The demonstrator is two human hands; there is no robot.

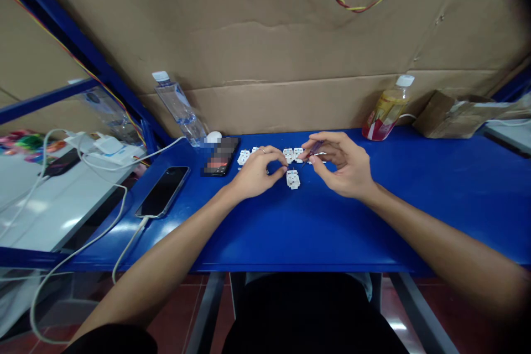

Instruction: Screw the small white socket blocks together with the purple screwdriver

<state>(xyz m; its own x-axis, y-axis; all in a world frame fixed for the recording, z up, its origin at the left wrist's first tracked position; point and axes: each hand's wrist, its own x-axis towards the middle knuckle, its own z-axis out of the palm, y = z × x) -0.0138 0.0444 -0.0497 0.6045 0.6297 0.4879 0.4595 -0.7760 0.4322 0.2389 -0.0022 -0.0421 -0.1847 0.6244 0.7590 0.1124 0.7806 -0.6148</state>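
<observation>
My right hand [342, 166] grips a small screwdriver [316, 147] with a translucent purple-red handle, its thin shaft slanting down to the left. Thumb and forefinger of my left hand [261, 172] come together just above the upper edge of a small white plastic module [292, 178]; whatever they pinch is too small to make out. This module lies on the blue table between both hands. Behind it sit more white modules [287, 155] in a row, partly covered by my fingers. Another white module [243, 157] is left of my left hand.
Left on the blue table [265, 238] are a phone [163, 192] with a charging cable, a dark phone [224, 156] and a clear bottle [180, 110]. A drink bottle [385, 110] and a cardboard box [448, 115] stand at the back right. Cardboard [265, 55] walls the rear.
</observation>
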